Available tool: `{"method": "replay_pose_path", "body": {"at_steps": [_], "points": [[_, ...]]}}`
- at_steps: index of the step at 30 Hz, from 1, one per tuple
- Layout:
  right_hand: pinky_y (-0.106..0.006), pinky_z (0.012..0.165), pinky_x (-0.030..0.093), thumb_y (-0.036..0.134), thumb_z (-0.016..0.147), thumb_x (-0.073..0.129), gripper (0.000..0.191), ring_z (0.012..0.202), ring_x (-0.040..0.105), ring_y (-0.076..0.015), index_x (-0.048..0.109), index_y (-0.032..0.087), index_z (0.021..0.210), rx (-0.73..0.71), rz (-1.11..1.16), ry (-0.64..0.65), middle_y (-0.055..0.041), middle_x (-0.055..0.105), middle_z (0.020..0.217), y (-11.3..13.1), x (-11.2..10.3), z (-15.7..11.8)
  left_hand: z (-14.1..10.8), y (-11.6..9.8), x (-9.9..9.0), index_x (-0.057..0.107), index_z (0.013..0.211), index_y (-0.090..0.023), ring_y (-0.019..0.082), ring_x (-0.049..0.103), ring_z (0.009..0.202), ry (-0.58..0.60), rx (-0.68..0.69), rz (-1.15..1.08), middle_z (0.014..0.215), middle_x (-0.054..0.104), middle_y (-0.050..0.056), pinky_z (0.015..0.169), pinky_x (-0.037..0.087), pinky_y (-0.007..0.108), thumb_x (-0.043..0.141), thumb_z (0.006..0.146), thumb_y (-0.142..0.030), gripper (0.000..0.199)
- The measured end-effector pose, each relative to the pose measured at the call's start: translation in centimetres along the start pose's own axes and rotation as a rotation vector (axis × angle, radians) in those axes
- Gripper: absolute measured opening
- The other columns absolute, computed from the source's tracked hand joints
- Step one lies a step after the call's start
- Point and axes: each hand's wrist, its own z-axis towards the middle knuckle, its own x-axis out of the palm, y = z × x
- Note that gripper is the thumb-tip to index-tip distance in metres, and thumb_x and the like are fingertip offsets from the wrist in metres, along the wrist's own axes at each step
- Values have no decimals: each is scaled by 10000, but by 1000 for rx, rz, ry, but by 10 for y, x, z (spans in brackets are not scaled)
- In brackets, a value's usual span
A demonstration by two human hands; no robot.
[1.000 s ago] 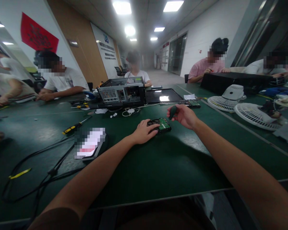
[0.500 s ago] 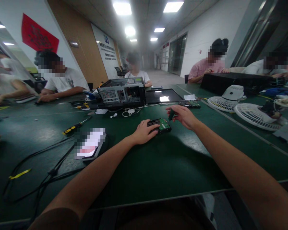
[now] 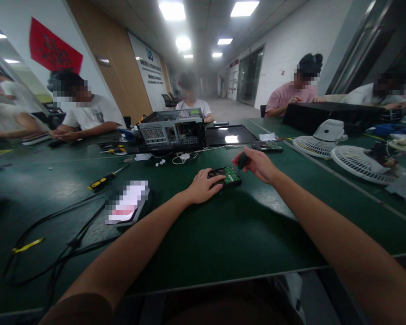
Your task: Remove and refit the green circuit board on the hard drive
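Note:
A hard drive with a green circuit board facing up lies on the green table in front of me. My left hand grips its left end, thumb at the near edge and fingers across the top. In my right hand is a small screwdriver with a dark green handle, pinched between thumb and fingers. It points down, with its tip at the drive's right end; whether the tip sits in a screw is too small to tell.
Beyond the drive stand an opened computer case and a dark flat panel. Another circuit-board drive lies behind my right hand. White fan parts are at right; a yellow-black screwdriver, phone and black cables at left. Several people sit around.
My right hand and the screwdriver have shifted very slightly, with the handle a little more visible. My left hand and the hard drive stay put. A person at left has moved their hands.

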Motion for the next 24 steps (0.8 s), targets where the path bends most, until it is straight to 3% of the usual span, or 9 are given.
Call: {"method": "replay_pose_path", "body": {"at_steps": [3,6,14,19,24], "points": [[-291,563,485,676,962,537,532,884,713,-236,745,186,960,49,87,-5,-135,782,993,-2,-2,3,1,0,0,475,1536,-465,393,290,1502,6,-3,5,1618,329,64,1187,334,609,417,1051,-583,503],[-302,587,502,589,1004,478,494,905,717,-240,744,173,1009,69,126,-11,-143,782,1017,-4,-4,5,1,1,1,474,1537,-464,395,285,1505,10,-3,9,1621,326,63,1185,335,612,415,1051,-581,503],[-286,622,523,478,932,679,315,896,709,-225,756,191,1038,34,53,-43,-113,774,1008,-4,-4,3,1,1,1,473,1535,-467,392,276,1515,6,-6,7,1618,326,71,1188,329,614,408,1054,-582,499],[-261,598,507,433,930,671,287,867,692,-201,766,205,1078,27,48,-36,-83,762,954,-4,-6,3,1,0,-1,472,1537,-465,392,272,1519,16,-4,8,1624,316,74,1192,326,610,408,1054,-578,499],[-274,599,515,378,910,656,260,927,714,-233,776,157,976,25,76,-28,-130,777,1025,-2,-7,3,0,-2,-3,471,1540,-458,397,272,1518,28,-10,4,1641,312,63,1193,327,611,400,1052,-587,510]]}}
